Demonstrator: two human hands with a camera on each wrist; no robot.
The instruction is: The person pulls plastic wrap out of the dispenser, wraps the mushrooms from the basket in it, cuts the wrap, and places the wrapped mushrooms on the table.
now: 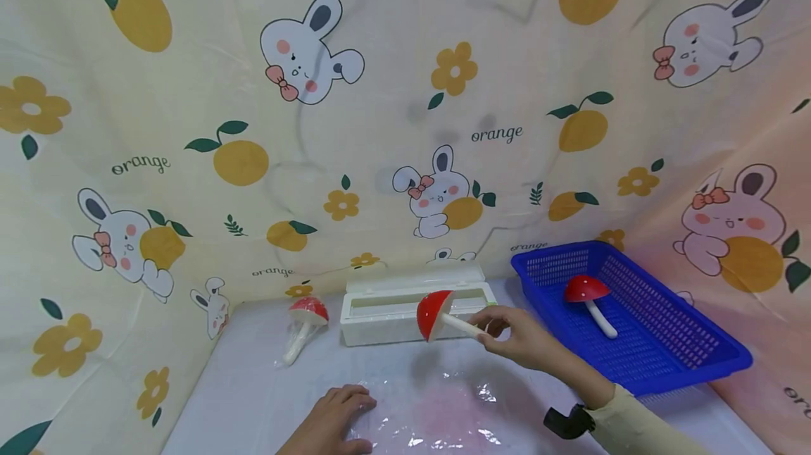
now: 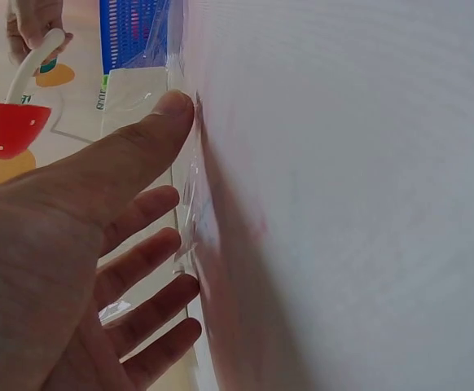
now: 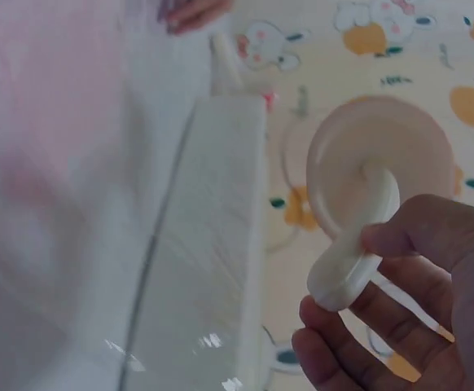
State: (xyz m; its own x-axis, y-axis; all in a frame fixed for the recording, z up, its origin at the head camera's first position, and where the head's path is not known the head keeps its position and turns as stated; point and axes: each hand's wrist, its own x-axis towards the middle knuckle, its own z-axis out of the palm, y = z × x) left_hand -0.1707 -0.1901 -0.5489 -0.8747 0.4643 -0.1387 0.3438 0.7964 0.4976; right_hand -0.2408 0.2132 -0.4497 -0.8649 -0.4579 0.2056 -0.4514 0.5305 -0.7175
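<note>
My right hand (image 1: 516,337) pinches the white stem of a red-capped toy mushroom (image 1: 434,315) and holds it above the table, cap to the left. In the right wrist view, thumb and fingers grip the stem (image 3: 355,244) near its end, with the cap's pale underside beyond. My left hand (image 1: 338,420) rests at a clear plastic bag (image 1: 437,413) lying flat on the table, fingers spread and relaxed. The left wrist view shows the left hand's fingertips (image 2: 172,106) at the bag's edge. Another toy mushroom (image 1: 308,318), seemingly in clear wrapping, lies at the left.
Behind the bag stands a long white box (image 1: 380,325) with its lid raised. A blue basket (image 1: 665,363) at the right holds one more red mushroom (image 1: 586,291). A printed cloth (image 1: 393,89) with rabbits and oranges hangs behind the white table (image 1: 234,384).
</note>
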